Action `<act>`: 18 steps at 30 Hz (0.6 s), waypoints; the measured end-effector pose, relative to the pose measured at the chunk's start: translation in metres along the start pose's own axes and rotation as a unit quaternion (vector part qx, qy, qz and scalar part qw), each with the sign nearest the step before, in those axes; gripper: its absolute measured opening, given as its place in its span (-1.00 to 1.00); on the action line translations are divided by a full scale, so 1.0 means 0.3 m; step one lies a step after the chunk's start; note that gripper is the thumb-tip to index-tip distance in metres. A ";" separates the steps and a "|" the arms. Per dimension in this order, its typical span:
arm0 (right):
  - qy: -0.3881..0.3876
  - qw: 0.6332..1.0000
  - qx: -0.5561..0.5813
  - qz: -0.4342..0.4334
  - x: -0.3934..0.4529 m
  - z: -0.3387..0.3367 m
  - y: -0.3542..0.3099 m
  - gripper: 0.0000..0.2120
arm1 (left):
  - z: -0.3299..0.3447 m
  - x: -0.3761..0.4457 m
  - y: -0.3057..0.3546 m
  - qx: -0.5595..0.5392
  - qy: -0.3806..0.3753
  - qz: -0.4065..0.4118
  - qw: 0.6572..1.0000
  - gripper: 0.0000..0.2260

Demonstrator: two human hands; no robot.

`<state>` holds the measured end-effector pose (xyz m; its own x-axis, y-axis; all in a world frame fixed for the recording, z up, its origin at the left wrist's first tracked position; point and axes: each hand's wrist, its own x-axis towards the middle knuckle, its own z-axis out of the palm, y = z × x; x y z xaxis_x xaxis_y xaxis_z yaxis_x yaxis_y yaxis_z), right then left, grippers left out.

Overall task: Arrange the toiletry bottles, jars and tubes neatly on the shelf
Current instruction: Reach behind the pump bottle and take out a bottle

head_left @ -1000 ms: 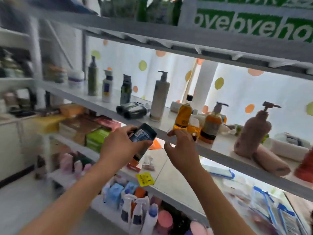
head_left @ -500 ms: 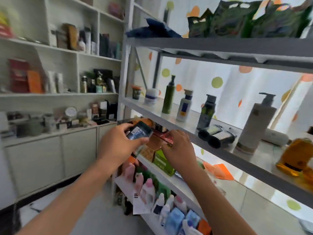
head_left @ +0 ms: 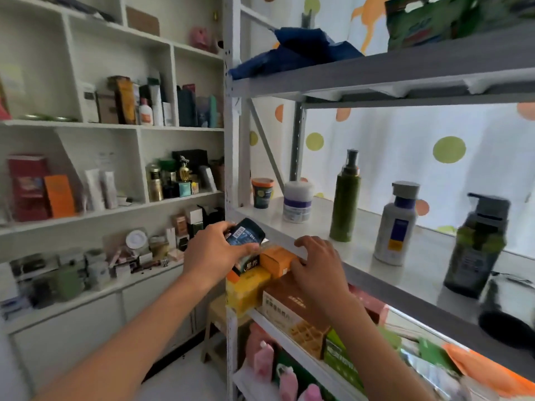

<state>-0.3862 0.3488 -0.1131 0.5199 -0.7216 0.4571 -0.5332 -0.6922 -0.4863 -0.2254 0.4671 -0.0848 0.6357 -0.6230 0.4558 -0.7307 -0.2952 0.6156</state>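
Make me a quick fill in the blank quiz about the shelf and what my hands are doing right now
1. The left hand grips a dark ____.
2. The right hand rests on the front edge of the ____.
3. The tall green bottle stands ____ on the shelf.
4. The white jar wears a ____ band.

Missing words: tube; shelf; upright; purple

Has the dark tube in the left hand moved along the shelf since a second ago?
Yes. The dark tube has travelled leftward along the shelf edge, from near the amber bottles to near the jars.
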 end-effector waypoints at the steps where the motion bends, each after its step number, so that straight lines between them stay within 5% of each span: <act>1: 0.000 1.000 -0.005 0.006 0.049 0.026 0.003 -0.67 | 0.017 0.064 -0.022 0.002 -0.004 0.004 1.000 -0.39; 10: -0.028 0.994 -0.094 0.058 0.326 0.228 0.042 -0.54 | 0.203 0.510 -0.160 -0.012 -0.039 0.033 0.999 -0.39; 18: 0.022 0.980 -0.155 0.124 0.488 0.363 0.098 -0.58 | 0.411 0.809 -0.187 -0.010 -0.077 0.058 0.995 -0.43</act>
<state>-0.2531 0.2237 -0.1416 0.3237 -0.8628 0.3883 -0.8198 -0.4607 -0.3402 -0.0609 0.2430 -0.0881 0.5013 -0.7558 0.4214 -0.7905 -0.2019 0.5782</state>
